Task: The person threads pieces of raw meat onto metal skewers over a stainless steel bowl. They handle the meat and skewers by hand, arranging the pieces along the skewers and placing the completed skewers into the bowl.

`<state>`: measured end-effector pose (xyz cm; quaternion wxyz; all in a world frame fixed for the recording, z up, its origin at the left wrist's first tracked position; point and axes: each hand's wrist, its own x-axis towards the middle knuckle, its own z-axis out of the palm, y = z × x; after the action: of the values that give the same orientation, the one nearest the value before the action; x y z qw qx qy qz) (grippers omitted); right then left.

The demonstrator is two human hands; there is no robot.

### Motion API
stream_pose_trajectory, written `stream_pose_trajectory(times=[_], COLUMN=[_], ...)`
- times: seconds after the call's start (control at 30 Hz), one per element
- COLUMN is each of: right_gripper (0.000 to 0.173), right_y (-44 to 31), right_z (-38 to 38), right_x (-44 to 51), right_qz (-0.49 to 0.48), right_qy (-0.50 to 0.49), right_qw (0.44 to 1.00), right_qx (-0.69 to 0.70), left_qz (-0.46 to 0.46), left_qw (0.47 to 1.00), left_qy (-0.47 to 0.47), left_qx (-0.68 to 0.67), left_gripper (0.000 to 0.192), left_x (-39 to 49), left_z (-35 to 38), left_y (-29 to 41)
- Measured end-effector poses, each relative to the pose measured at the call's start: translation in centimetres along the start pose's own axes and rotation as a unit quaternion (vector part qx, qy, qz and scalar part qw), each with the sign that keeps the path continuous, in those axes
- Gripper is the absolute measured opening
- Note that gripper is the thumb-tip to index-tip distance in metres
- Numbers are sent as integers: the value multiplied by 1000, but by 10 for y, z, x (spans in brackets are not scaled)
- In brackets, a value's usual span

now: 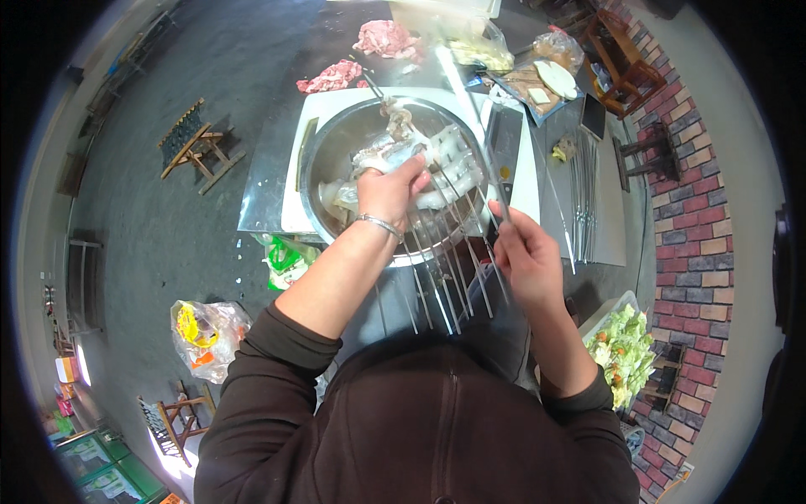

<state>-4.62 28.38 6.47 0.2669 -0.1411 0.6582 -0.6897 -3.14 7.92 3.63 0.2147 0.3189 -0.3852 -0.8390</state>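
My left hand grips pale, wet squid over a wide stainless steel bowl. Several metal skewers run from white scored squid pieces across the bowl's near rim, their bare ends toward me. Beyond my left hand, two thin metal tips stick out past a bunched squid piece. To the bowl's right, the fingers of my right hand are closed on a long metal skewer, which is partly blurred and slants away from me.
Under the bowl lies a white cutting board, with a broad-bladed knife on its right. Raw meat sits farther back. Loose skewers lie at right, above a tub of cut vegetables. A folding stool stands left.
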Motion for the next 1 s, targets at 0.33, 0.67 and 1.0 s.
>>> stream_pose_trajectory(times=[0.33,0.67,1.0], right_gripper=[15,17,17], right_y=[28,22,17], right_z=[-9,-16,-24], right_x=[-51,-67,-63], right_qz=[36,79,51], right_qy=[12,42,26], right_qw=[999,987,988], right_qx=[-8,-136,-143], left_qz=[-86,-39,-57], left_qw=[994,998,995], left_qy=[-46,-51,-79], left_qx=[-46,9,9], left_gripper=[19,20,19], left_x=[12,14,15], left_z=[-14,-17,-17], left_y=[6,7,12])
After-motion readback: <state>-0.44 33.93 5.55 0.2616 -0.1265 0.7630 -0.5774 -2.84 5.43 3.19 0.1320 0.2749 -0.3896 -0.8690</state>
